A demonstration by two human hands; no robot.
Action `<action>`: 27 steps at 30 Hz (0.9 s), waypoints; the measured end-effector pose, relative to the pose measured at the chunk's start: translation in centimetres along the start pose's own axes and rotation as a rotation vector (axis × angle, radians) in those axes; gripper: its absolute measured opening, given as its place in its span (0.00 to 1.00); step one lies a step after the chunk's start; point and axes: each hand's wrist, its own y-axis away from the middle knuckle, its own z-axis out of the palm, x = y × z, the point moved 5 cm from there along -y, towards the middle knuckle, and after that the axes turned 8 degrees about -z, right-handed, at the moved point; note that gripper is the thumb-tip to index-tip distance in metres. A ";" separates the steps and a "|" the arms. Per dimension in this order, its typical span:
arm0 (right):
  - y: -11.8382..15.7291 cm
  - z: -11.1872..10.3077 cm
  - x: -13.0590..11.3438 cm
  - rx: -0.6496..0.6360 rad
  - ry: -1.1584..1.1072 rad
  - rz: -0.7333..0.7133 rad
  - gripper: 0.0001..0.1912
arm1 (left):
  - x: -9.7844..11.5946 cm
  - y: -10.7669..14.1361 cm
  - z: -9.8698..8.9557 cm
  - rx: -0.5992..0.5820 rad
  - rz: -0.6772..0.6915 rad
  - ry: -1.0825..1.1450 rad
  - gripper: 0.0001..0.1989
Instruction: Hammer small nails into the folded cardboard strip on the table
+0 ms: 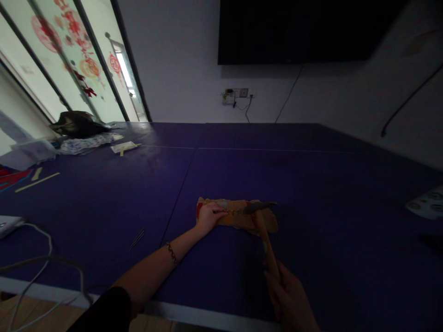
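On the purple table lies a flat tan piece [238, 221] with red patches, like cardboard or cloth; I cannot tell which. Small dark bits [237, 212] run along its middle, too small to name. My left hand [209, 216] rests on its left part, thumb and fingers pinched together toward those bits; whatever is between the fingertips is hidden. In my right hand [289, 290], closed around the wooden handle, is a hammer [266, 233]. Its dark head is over the right part of the tan piece; whether they touch is unclear.
Several thin metal pieces [137, 238] lie left of my forearm. Cables [50, 246] and a white box [10, 224] occupy the table's left front. Farther back are pale strips [37, 182], a small white tray [123, 147] and a black bag [81, 123]. A white object [427, 203] stands at the right.
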 end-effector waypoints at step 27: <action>0.0 0.0 -0.6 0.018 0.006 0.021 0.20 | 0.2 0.4 -0.2 0.009 0.034 -0.009 0.03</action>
